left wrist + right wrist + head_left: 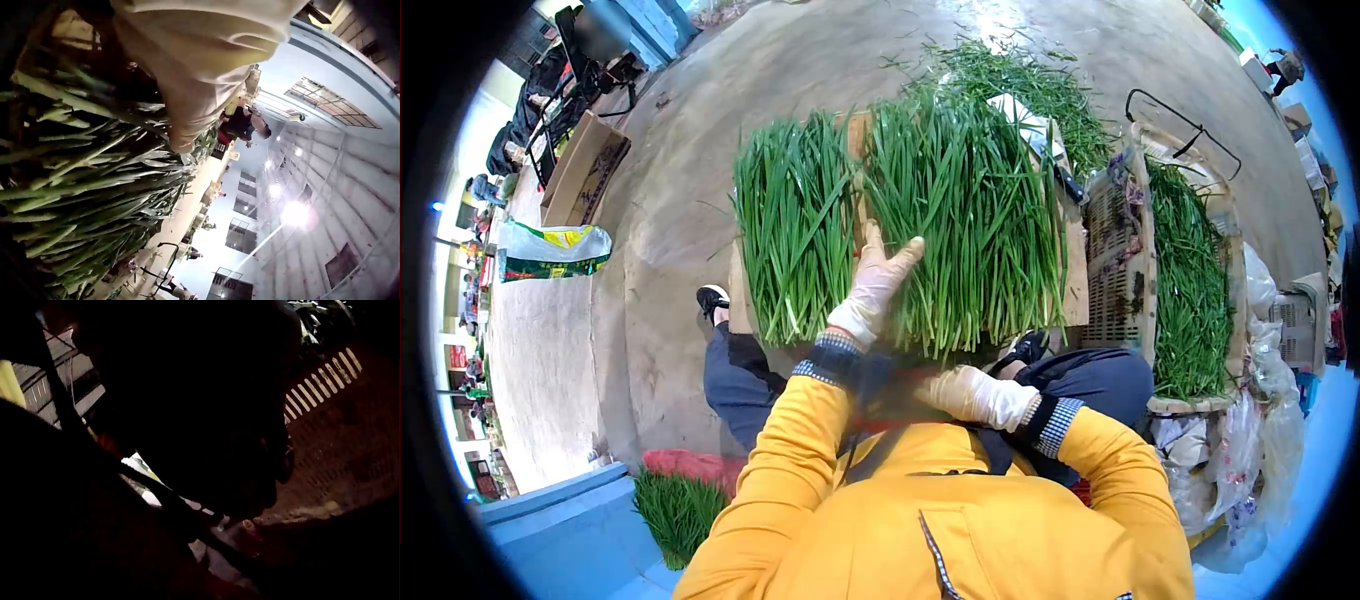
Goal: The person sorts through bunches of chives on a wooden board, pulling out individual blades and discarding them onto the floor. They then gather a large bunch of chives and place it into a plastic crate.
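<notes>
Two thick bunches of garlic chives, a left bunch (795,220) and a wider right bunch (965,220), lie side by side on a wooden board (1075,270) with their pale cut ends toward me. In a white glove, my left hand (875,290) rests at the gap between them, thumb and forefinger spread apart. The left wrist view shows that gloved hand (200,69) close over the stems (87,181). Also gloved, my right hand (975,395) is low by my lap, its fingertips next to a dark blurred area. The right wrist view is mostly black and hides its grip.
Loose chives (1040,95) are heaped beyond the board. A plastic crate (1140,270) of chives stands at the right, plastic bags (1270,370) beside it. Another bunch (680,515) lies behind at lower left. A printed sack (550,250) and cardboard (585,170) are on the left floor.
</notes>
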`<action>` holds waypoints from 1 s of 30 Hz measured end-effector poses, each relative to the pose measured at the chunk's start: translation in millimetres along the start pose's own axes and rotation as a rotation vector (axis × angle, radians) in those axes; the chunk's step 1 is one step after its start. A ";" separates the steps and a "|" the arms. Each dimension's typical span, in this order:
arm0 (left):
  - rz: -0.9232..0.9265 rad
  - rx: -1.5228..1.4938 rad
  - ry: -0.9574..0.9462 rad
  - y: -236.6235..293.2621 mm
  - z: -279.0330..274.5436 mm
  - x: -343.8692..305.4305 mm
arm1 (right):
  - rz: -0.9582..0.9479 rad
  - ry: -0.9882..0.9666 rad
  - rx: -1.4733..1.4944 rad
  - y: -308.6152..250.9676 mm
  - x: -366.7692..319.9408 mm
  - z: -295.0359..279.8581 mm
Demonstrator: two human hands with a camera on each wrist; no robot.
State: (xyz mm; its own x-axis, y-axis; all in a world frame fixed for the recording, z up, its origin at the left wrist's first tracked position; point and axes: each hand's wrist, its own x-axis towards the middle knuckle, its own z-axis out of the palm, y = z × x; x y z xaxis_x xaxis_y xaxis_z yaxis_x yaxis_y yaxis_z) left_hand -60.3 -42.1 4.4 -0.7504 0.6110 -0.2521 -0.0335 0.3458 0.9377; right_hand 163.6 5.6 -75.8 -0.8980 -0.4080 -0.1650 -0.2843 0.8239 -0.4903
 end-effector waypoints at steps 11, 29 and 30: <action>0.067 0.548 0.128 3.4 25.7 -19.2 | 0.263 -0.085 0.433 -9.4 -27.8 -177.0; 1.159 0.730 -0.285 -2.1 69.1 -20.5 | 0.837 0.923 1.154 113.1 28.0 -167.6; 1.134 0.723 -0.323 -1.4 67.3 -19.4 | 0.851 0.918 1.129 108.5 25.4 -174.6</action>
State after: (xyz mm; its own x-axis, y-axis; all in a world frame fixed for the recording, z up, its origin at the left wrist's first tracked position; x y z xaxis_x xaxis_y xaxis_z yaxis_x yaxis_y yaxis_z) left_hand -1.3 -6.5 -8.1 0.0509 0.9056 0.4212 0.9076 -0.2179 0.3588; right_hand 51.2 153.2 16.3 -0.6594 0.6554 -0.3684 0.3505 -0.1655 -0.9218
